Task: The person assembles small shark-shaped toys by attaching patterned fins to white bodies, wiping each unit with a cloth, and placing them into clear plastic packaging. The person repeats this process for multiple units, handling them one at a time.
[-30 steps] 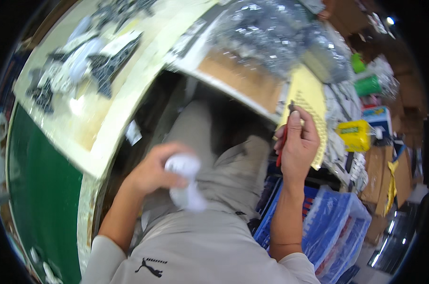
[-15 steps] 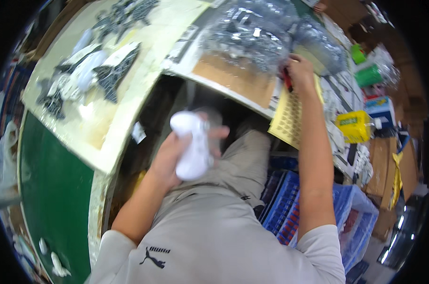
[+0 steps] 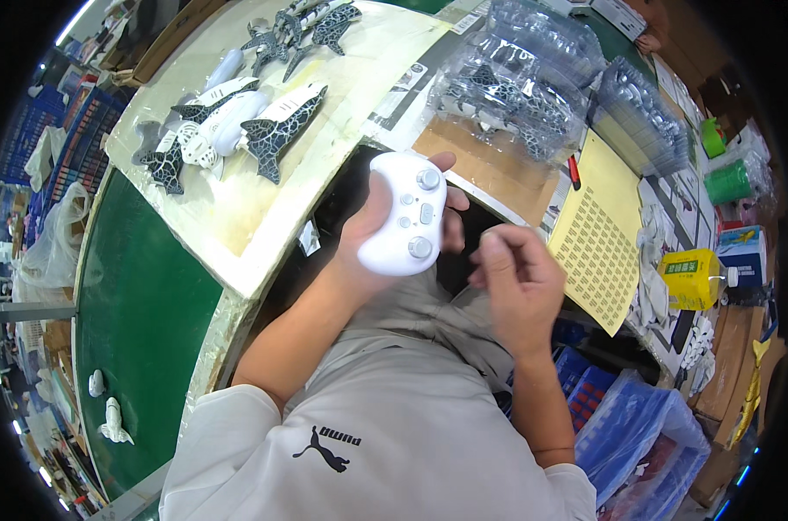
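A white remote controller (image 3: 409, 215) with two grey thumbsticks and small grey buttons rests in my left hand (image 3: 364, 217), tilted with its face up. My left fingers wrap behind it and show past its far edge. Just to the right, my right hand (image 3: 523, 282) hovers apart from the controller, its fingers curled and thumb bent in. Whether something small is pinched in it cannot be made out. Beyond it, a slim red-and-black tool (image 3: 574, 172) lies at the edge of a yellow sheet (image 3: 598, 234) printed with rows of small marks.
Black-and-white patterned toy parts (image 3: 285, 122) lie on the cream table (image 3: 229, 234) at left. Clear plastic blister trays (image 3: 516, 91) with similar parts stand at the back. A yellow bottle (image 3: 694, 280) is at right. A green surface (image 3: 142, 321) lies left, a plastic-lined blue crate (image 3: 637, 425) lower right.
My right hand has come back from the red tool toward the controller and no longer touches the tool. The controller, still in my left hand, now shows its front face. The view has shifted.
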`<state>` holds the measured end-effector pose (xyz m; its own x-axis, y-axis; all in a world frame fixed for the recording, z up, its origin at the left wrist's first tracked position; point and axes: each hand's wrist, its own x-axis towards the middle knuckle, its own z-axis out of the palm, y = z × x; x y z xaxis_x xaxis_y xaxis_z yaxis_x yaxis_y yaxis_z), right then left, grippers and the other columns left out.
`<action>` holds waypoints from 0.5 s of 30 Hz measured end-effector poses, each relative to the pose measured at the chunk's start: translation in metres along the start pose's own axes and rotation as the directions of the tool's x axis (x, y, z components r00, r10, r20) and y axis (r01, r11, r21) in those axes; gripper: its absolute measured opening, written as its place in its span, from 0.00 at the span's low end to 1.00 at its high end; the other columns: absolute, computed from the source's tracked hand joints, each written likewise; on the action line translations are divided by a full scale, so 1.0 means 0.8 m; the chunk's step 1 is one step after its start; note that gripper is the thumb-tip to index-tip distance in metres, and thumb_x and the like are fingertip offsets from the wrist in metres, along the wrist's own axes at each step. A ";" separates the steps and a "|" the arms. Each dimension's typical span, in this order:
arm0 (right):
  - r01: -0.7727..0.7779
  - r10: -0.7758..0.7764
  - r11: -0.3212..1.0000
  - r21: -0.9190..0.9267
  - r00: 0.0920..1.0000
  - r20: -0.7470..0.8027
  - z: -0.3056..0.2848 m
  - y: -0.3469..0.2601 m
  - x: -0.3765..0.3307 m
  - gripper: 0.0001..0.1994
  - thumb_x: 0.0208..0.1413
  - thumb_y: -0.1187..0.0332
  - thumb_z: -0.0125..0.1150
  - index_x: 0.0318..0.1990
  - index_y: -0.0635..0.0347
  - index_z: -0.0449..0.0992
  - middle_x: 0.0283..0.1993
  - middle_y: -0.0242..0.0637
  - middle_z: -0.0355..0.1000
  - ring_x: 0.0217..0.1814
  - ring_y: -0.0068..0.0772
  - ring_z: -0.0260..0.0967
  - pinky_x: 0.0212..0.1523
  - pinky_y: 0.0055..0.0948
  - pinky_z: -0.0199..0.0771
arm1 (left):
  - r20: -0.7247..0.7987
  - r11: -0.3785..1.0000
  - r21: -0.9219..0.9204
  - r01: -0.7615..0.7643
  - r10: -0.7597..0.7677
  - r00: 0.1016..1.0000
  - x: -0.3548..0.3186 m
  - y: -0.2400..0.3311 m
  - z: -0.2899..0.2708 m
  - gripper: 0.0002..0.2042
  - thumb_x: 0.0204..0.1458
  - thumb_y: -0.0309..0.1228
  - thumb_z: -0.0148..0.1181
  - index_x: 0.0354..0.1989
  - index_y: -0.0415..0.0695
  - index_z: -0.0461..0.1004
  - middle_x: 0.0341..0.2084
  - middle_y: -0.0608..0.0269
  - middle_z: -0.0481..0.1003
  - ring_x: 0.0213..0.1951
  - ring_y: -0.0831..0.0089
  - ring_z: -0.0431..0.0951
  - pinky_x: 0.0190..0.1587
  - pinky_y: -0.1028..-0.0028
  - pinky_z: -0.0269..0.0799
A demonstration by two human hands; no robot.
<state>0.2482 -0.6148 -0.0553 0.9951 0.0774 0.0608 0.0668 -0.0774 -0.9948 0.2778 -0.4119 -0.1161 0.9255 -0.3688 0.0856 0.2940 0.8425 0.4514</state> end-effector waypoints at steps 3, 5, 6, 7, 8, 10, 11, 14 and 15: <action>-0.140 0.111 0.970 0.197 0.982 0.152 0.018 0.001 -0.015 0.17 0.74 0.65 0.60 0.63 0.64 0.71 0.41 0.36 0.79 0.36 0.23 0.78 0.33 0.24 0.81 | -0.065 0.989 0.150 0.006 0.004 0.998 0.003 -0.013 0.015 0.49 0.62 0.66 0.58 0.82 0.47 0.50 0.63 0.47 0.74 0.56 0.55 0.81 0.57 0.55 0.81; -0.285 0.215 0.892 0.351 0.950 0.226 0.023 0.006 -0.019 0.23 0.75 0.63 0.59 0.70 0.64 0.66 0.47 0.37 0.78 0.42 0.26 0.79 0.35 0.28 0.85 | -0.075 0.894 0.448 0.008 0.028 0.997 0.005 -0.019 0.031 0.55 0.56 0.67 0.65 0.81 0.42 0.49 0.65 0.47 0.74 0.61 0.58 0.79 0.61 0.60 0.78; -0.336 0.229 0.840 0.426 0.932 0.282 0.022 0.010 -0.019 0.26 0.75 0.62 0.59 0.73 0.63 0.63 0.50 0.37 0.77 0.45 0.28 0.80 0.36 0.30 0.86 | -0.058 0.723 0.691 -0.002 0.058 0.997 0.004 -0.018 0.040 0.52 0.58 0.62 0.69 0.80 0.42 0.51 0.65 0.48 0.75 0.61 0.62 0.79 0.62 0.63 0.77; -0.390 0.273 0.791 0.472 0.915 0.298 0.019 0.014 -0.018 0.29 0.71 0.62 0.65 0.73 0.64 0.64 0.54 0.35 0.76 0.49 0.29 0.79 0.43 0.29 0.85 | -0.067 0.670 0.742 -0.011 0.090 0.994 0.002 -0.016 0.048 0.47 0.60 0.58 0.69 0.79 0.41 0.55 0.64 0.50 0.76 0.60 0.63 0.79 0.62 0.65 0.77; -0.218 0.143 0.906 0.362 0.964 0.225 0.013 0.017 -0.015 0.31 0.68 0.63 0.68 0.73 0.64 0.65 0.54 0.36 0.76 0.50 0.29 0.79 0.45 0.29 0.84 | -0.092 0.600 0.800 0.023 0.085 0.992 0.000 -0.009 0.057 0.43 0.63 0.55 0.68 0.77 0.40 0.59 0.63 0.51 0.76 0.60 0.65 0.79 0.63 0.66 0.76; 0.010 -0.017 0.999 0.053 0.993 0.117 -0.002 0.021 -0.006 0.34 0.64 0.65 0.74 0.73 0.65 0.66 0.54 0.37 0.77 0.52 0.30 0.78 0.50 0.29 0.82 | -0.101 0.343 0.937 0.063 0.093 0.991 -0.009 0.013 0.071 0.35 0.66 0.50 0.65 0.73 0.38 0.65 0.59 0.54 0.78 0.59 0.66 0.79 0.62 0.66 0.77; 0.179 -0.174 0.982 -0.066 0.982 0.074 -0.011 0.019 -0.003 0.36 0.55 0.68 0.79 0.70 0.66 0.71 0.57 0.46 0.78 0.59 0.40 0.78 0.62 0.39 0.77 | -0.101 0.392 0.918 0.064 0.076 0.992 -0.011 0.020 0.078 0.32 0.67 0.50 0.62 0.70 0.37 0.69 0.52 0.55 0.80 0.54 0.67 0.83 0.52 0.67 0.84; 0.360 -0.329 0.918 -0.165 0.925 0.192 -0.036 0.008 0.013 0.37 0.53 0.69 0.81 0.70 0.63 0.71 0.58 0.48 0.78 0.57 0.41 0.78 0.59 0.38 0.78 | -0.266 0.602 0.730 0.323 -0.184 0.946 -0.011 0.052 0.104 0.32 0.65 0.49 0.65 0.66 0.33 0.71 0.43 0.53 0.82 0.38 0.68 0.86 0.31 0.71 0.85; 0.434 -0.400 0.877 -0.205 0.897 0.186 -0.043 0.004 0.022 0.39 0.52 0.71 0.81 0.72 0.60 0.70 0.58 0.47 0.78 0.56 0.38 0.79 0.56 0.36 0.80 | -0.215 0.589 0.776 0.228 -0.093 0.972 0.000 0.056 0.114 0.33 0.64 0.49 0.66 0.65 0.32 0.71 0.42 0.53 0.82 0.38 0.68 0.85 0.32 0.72 0.85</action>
<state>0.2686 -0.6479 -0.0543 0.8527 0.2854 0.4375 0.5053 -0.2384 -0.8293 0.2692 -0.4100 -0.0145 0.9237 -0.3528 -0.1494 0.1987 0.1076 0.9741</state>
